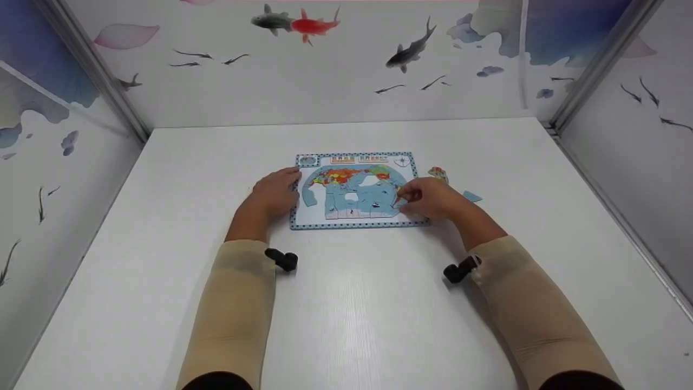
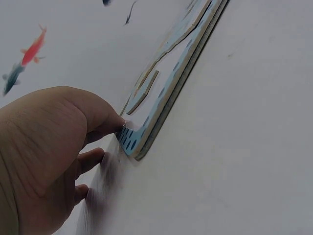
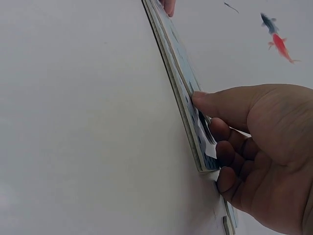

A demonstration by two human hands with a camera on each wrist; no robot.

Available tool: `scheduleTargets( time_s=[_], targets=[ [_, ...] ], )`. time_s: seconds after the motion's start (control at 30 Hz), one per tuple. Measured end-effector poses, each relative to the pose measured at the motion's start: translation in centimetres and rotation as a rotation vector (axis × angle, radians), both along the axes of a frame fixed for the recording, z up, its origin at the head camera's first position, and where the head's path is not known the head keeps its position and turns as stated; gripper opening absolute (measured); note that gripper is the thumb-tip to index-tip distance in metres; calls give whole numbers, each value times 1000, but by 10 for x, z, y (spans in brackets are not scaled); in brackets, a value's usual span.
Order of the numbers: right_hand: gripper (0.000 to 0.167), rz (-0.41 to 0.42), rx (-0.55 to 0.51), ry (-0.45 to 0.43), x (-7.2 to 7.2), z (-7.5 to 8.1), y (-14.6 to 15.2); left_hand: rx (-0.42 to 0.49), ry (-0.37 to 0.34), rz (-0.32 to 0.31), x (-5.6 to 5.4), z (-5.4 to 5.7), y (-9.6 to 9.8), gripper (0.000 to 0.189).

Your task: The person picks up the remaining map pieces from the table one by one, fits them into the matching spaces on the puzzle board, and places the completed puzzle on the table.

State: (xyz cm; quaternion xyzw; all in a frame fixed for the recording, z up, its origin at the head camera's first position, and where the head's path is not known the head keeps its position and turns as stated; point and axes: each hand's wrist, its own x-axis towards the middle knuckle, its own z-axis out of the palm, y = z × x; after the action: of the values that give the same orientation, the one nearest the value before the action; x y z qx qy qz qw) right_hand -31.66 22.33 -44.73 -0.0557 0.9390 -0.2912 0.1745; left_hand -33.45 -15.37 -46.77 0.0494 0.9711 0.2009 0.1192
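Observation:
A world map jigsaw puzzle board (image 1: 357, 222) with a dotted blue border lies flat on the table. White gaps show in the blue map, at its left, middle and top right. My left hand (image 1: 275, 190) rests at the board's left edge; in the left wrist view its thumb (image 2: 110, 117) touches the dotted corner. Over the map's right side, my right hand (image 1: 430, 198) pinches a small puzzle piece (image 1: 399, 201), mostly hidden by the fingers. In the right wrist view the right thumb (image 3: 220, 105) lies low over the board's edge (image 3: 182, 105), the other fingers curled beneath.
Right of the board lie a multicoloured puzzle piece (image 1: 438, 174) and a blue puzzle piece (image 1: 472, 196), close to my right forearm. The white table (image 1: 346, 303) is walled at the back and sides by panels painted with fish (image 1: 409, 50).

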Motion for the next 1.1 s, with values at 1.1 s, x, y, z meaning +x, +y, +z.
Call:
scheduleTargets(
  time_s=[1.1],
  targets=[
    [36,2,-3,0,-2,-1,1,23,-17,61,-2,-4,0,64]
  ],
)
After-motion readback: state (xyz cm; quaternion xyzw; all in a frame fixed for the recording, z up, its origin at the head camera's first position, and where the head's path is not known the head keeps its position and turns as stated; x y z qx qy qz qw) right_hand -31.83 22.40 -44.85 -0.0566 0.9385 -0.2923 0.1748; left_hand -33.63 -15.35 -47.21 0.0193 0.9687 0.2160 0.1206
